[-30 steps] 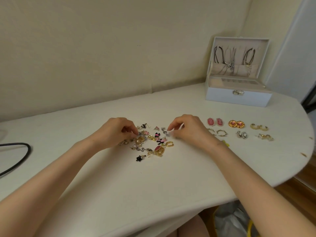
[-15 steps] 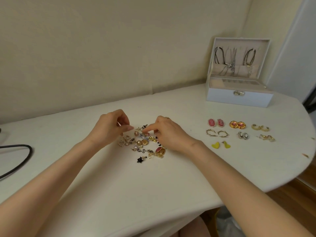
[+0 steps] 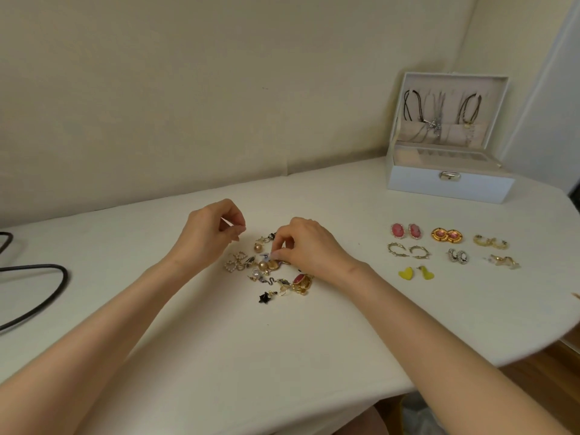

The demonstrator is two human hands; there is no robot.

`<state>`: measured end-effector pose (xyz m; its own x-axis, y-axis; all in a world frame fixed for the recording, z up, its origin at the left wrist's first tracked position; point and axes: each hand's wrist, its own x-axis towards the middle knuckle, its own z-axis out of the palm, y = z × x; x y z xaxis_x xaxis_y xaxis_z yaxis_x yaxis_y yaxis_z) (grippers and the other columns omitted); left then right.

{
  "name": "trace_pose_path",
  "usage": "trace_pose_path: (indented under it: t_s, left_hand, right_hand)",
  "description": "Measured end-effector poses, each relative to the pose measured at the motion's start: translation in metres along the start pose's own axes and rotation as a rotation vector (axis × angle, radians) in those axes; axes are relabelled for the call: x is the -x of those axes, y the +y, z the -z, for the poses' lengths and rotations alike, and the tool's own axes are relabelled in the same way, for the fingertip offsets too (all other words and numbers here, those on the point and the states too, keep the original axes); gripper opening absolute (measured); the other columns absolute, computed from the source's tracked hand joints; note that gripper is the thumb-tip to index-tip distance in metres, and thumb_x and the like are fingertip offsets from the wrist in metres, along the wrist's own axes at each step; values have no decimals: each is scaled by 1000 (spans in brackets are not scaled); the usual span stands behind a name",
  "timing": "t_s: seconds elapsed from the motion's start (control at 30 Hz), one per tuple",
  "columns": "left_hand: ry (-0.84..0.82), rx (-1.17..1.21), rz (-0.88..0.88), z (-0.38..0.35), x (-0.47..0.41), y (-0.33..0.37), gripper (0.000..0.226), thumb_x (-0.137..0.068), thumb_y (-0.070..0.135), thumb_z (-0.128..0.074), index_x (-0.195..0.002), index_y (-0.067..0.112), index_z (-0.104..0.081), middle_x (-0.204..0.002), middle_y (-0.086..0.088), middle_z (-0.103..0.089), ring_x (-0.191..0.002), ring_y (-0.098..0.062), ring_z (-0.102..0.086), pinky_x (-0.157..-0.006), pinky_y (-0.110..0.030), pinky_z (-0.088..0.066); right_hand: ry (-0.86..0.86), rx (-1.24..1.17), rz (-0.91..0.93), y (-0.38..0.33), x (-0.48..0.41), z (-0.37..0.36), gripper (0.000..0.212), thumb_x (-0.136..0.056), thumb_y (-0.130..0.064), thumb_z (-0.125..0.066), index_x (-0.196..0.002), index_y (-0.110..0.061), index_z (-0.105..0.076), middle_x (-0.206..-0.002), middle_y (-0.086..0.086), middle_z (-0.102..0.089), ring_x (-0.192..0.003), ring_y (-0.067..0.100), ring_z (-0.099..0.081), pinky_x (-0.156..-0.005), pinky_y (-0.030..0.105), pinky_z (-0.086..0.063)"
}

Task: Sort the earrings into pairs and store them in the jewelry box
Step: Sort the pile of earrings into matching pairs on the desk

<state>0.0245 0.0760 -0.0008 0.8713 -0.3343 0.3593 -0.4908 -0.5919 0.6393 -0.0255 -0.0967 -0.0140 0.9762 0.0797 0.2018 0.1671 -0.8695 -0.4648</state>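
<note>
On a white tabletop (image 3: 219,356), the right hand (image 3: 310,246) closes its grip in a pinch on one of the loose earrings (image 3: 299,282); the left hand (image 3: 207,237) hovers just beside them, fingers curled, its hold impossible to tell. Sorted pairs (image 3: 445,235) lie to the right, the open jewelry box (image 3: 448,186) beyond

On the table (image 3: 219,356), the loose earrings (image 3: 270,271) lie heaped at the centre. The paired earrings (image 3: 452,249) lie in rows at 3 o'clock from the heap, well apart from it. The jewelry box (image 3: 448,186) stands behind the pairs, at 2 o'clock from the heap. A cable (image 3: 47,290) lies at 9 o'clock, by the table's edge
</note>
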Motion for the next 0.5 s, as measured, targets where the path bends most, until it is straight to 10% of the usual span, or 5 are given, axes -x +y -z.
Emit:
trace_pose_path:
  t_s: [0.5]
  left_hand:
    - [-56,244,109,3,-2,-8,9,-81,-2,-65,-76,5,-65,-72,-6,-67,-61,-5,-65,-59,-11,-50]
  right_hand:
    - [85,-299,-196,23,12,28,7,-80,-13,-65,-74,-17,-65,-76,-6,-66,-70,8,-60,-60,18,-46]
